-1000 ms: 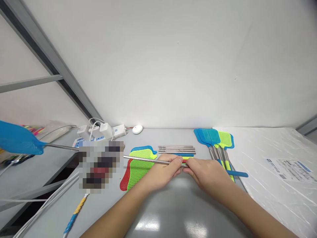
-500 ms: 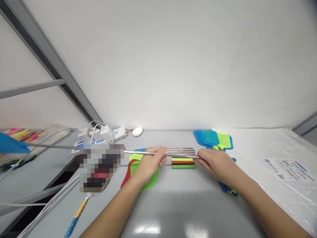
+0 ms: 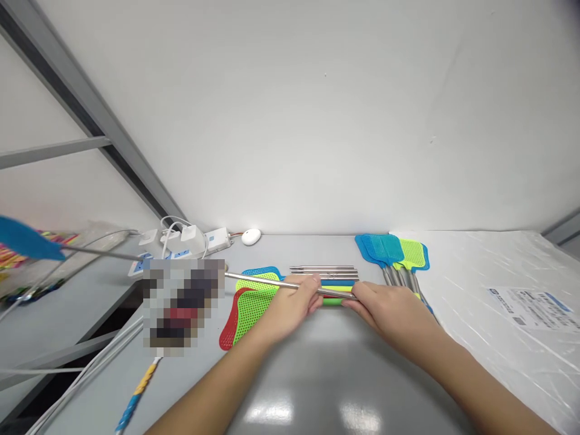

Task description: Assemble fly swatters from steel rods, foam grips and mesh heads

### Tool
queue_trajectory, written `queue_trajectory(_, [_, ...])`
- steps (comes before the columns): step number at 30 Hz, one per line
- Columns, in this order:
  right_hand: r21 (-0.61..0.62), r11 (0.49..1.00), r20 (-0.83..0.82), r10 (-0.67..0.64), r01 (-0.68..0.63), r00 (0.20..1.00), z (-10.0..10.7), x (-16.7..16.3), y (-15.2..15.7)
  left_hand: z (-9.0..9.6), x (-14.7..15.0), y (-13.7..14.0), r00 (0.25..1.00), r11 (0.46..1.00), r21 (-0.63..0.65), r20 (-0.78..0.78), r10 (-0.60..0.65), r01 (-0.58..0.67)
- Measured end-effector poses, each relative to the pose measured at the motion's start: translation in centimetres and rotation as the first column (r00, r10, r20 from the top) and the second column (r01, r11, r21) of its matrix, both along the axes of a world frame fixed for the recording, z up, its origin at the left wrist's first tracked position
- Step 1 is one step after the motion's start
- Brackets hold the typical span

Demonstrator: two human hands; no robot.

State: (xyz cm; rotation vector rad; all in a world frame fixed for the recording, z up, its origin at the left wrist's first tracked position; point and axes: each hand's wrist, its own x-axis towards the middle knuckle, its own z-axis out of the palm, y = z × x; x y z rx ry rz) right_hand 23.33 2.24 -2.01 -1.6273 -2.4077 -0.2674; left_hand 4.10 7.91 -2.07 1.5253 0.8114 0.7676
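Observation:
A long metal rod (image 3: 258,280) with a blue fly swatter head (image 3: 29,238) at its far left end lies across my view, slightly tilted. My left hand (image 3: 292,308) is closed round the rod near the middle. Close beside it, my right hand (image 3: 389,311) grips the rod's right end, and its fingers hide the tip. Beneath the rod are coloured handle tubes (image 3: 338,283), partly covered by my hands, with several thin metal rods (image 3: 322,269) just behind them. Left of my left hand lie loose mesh swatter heads (image 3: 256,311) in green, red, yellow and blue.
Several fly swatters (image 3: 385,249) with metal shafts lie at the back right beside plastic-wrapped sheeting (image 3: 480,260). A power strip with white plugs (image 3: 193,238), a white mouse-like object (image 3: 251,237) and a blurred-out item (image 3: 183,308) are on the left. A wall stands behind the table.
My left hand has moved right, closer to my right hand, which has shifted slightly left and down. The rod and its blue head have shifted with them.

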Motion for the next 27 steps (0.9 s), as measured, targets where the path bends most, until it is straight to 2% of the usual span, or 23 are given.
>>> queue_trajectory(6, [0.009, 0.993, 0.001, -0.115, 0.115, 0.993, 0.4, 2.5, 0.9, 1.6, -2.7, 1.6, 0.991, 0.992, 0.031, -0.036, 0.125, -0.124])
queue_trajectory(12, [-0.037, 0.982, -0.021, -0.184, 0.184, 0.983, 0.0, 5.2, 1.9, 0.2, -1.5, 1.2, 0.993, 0.993, 0.006, -0.042, 0.114, -0.114])
queue_trajectory(19, [-0.105, 0.978, -0.020, -0.184, 0.181, 0.983, -0.1, 3.4, 1.6, -0.9, -0.2, 0.3, 0.997, 0.998, 0.010, -0.031, 0.067, -0.067])
queue_trajectory(23, [-0.106, 0.983, -0.036, -0.153, 0.148, 0.988, -0.1, 2.0, 0.8, -0.8, -0.3, 0.4, 0.995, 0.995, -0.027, 0.027, 0.099, -0.098])
queue_trajectory(27, [-0.114, 0.982, -0.049, -0.156, 0.150, 0.986, -0.3, 2.1, 0.7, -0.7, -0.3, 0.5, 0.986, 0.989, -0.045, 0.075, 0.147, -0.144])
